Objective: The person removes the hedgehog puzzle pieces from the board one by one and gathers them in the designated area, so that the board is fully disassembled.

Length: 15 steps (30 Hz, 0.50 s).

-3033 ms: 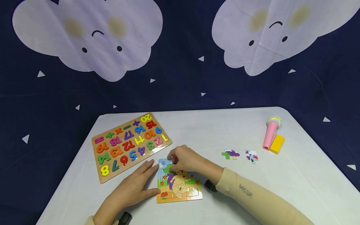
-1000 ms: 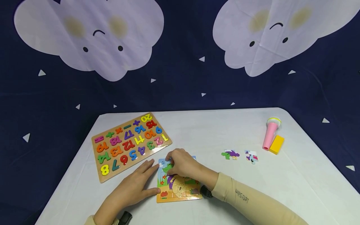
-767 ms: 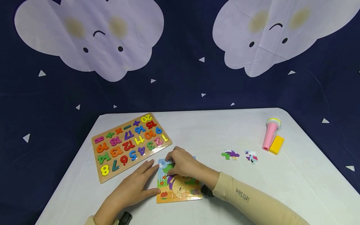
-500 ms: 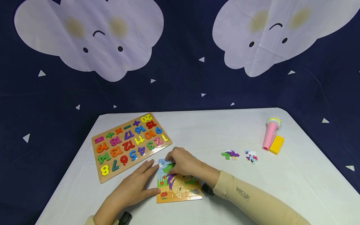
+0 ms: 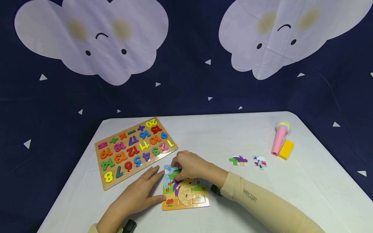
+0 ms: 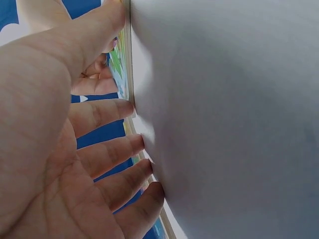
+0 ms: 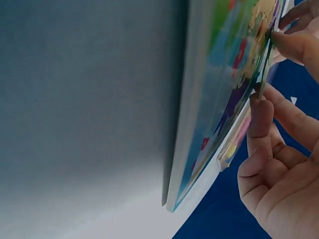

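A jigsaw puzzle in a tray [image 5: 186, 205] lies on the table, its picture a cartoon animal with purple hair. My left hand [image 5: 140, 191] lies along its left side with fingers outstretched; thumb and index fingertip touch the tray's edge. Over the upper part of the tray, my right hand [image 5: 192, 166] pinches a puzzle piece with a green leaf [image 5: 174, 174] between thumb and fingers. From the right wrist, that piece [image 7: 264, 74] shows edge-on and slightly raised. The right hand hides the tray's upper right part.
Two loose puzzle pieces, one purple and green [image 5: 238, 160], the other with a blue shape [image 5: 260, 162], lie to the right. A wooden number board [image 5: 100, 171] is at the left. Farther right are a pink toy microphone [image 5: 279, 139] and a yellow block [image 5: 286, 149].
The right hand has shifted slightly over the tray's upper left, its wrist turning a little, still pinching the leaf piece. The left hand and the loose pieces stay in place.
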### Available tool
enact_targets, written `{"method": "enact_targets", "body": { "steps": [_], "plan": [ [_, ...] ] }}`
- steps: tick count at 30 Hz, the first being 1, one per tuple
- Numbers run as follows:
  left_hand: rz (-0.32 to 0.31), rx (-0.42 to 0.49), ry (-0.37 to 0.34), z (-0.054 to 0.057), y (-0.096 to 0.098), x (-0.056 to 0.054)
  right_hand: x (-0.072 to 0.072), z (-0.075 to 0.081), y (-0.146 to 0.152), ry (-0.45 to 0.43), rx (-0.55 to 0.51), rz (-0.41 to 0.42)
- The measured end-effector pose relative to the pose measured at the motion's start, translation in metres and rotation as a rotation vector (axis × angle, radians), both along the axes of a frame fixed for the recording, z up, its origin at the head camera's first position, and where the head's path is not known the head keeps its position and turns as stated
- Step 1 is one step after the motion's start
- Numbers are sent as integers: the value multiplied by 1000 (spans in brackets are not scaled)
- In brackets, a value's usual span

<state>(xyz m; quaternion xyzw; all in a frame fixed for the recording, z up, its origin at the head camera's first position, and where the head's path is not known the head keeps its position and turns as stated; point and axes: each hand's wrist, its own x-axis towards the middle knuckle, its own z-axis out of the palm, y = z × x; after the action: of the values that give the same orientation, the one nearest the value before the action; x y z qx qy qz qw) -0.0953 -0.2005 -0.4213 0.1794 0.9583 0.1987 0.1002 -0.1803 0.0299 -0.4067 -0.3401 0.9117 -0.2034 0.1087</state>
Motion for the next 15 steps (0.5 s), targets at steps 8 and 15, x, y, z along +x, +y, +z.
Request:
{"method": "enact_targets", "body": {
  "steps": [8, 15],
  "plan": [
    [-2, -2, -1, 0, 0, 0, -3, 2, 12, 16, -8, -19],
    [3, -12, 3, 0, 0, 0, -10, 3, 36, 33, -39, -34]
  ]
}}
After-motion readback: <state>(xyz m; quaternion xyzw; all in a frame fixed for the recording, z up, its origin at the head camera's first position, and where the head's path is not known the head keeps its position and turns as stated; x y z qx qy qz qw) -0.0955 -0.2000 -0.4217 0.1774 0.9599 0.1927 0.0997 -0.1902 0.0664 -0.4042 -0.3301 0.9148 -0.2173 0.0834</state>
